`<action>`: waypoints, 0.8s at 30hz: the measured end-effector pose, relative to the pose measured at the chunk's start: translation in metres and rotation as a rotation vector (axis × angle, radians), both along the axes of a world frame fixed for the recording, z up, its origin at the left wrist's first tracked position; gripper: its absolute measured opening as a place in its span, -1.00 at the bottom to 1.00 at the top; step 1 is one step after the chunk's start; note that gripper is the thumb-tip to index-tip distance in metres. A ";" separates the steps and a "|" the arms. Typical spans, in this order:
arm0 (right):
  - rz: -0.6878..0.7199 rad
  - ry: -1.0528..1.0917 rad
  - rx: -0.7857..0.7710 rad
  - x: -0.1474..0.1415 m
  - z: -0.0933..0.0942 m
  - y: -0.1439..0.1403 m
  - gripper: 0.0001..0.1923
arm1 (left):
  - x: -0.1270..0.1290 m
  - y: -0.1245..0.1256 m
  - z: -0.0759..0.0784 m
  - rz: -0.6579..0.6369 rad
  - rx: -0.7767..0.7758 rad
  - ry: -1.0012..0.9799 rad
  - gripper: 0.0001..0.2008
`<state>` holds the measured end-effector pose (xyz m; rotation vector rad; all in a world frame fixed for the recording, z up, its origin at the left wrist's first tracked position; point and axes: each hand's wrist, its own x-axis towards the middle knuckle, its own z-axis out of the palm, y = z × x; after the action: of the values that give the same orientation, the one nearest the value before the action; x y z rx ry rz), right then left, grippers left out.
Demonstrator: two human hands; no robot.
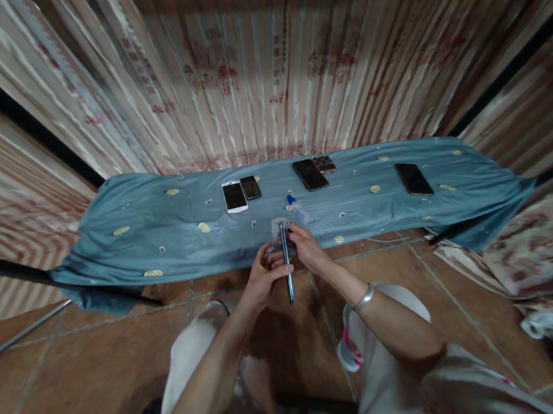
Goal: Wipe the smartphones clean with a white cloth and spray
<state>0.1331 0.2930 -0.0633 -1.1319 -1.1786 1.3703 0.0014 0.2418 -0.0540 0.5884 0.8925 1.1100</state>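
Right now, you are holding a blue-edged phone [290, 286] on its narrow side to the camera, at the near edge of the tabletop [187, 214], which a patterned teal cloth is covering. Its far end is overlapping the cloth in this view, while its near end is hanging over the tiled floor [365, 270]. Your left grip [264, 278] is pinching the phone, thumb pressing along the side. Your right grip [308, 249] is bending its fingers in at the far end, beside a pale, whitish thing [276, 226] — whether they are pressing on that, on the phone or on both, I cannot tell, nor what the pale thing is.

As for progress, you seem to be partway through handling this one phone: lifting is done, since both hands are carrying it, and letting go is not. Whether any work on its surface is complete is not showing.

A clear bottle with a blue cap [300, 209] is lying just beyond your right fingers, touched by neither hand. Farther back, a white phone [234, 197] and a small dark phone [250, 187] are lying side by side, a large dark device [309, 175] is resting beside a patterned one [324, 164], and another dark phone [414, 178] is lying well apart to the right — all out of hand.
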 end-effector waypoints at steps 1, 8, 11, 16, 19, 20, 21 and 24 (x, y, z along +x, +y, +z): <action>-0.001 0.004 -0.012 -0.001 -0.001 0.000 -0.66 | 0.001 0.000 0.000 0.021 -0.010 0.005 -0.09; 0.010 0.001 -0.028 -0.004 0.000 -0.002 -0.65 | 0.001 -0.002 0.009 0.093 -0.029 0.048 0.09; 0.037 -0.015 -0.024 -0.005 0.001 -0.006 -0.67 | 0.000 0.000 0.013 0.112 -0.031 0.044 0.05; 0.108 -0.031 -0.022 -0.010 0.000 -0.016 -0.71 | -0.008 0.007 0.016 0.109 -0.032 0.013 -0.30; 0.132 -0.031 -0.018 -0.014 -0.003 -0.020 -0.74 | -0.014 0.011 0.016 0.009 -0.011 -0.052 -0.54; 0.142 -0.031 -0.026 -0.015 -0.004 -0.021 -0.76 | -0.016 0.011 0.016 -0.018 -0.015 -0.072 -0.58; 0.152 -0.031 -0.036 -0.015 -0.006 -0.022 -0.77 | -0.017 0.012 0.017 -0.035 -0.026 -0.085 -0.61; 0.176 -0.030 -0.069 -0.017 -0.009 -0.024 -0.80 | -0.019 0.011 0.018 -0.048 -0.059 -0.099 -0.63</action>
<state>0.1158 0.2695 -0.0720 -1.1215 -1.2858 1.5427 -0.0179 0.2533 -0.0358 0.4991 0.8192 1.0570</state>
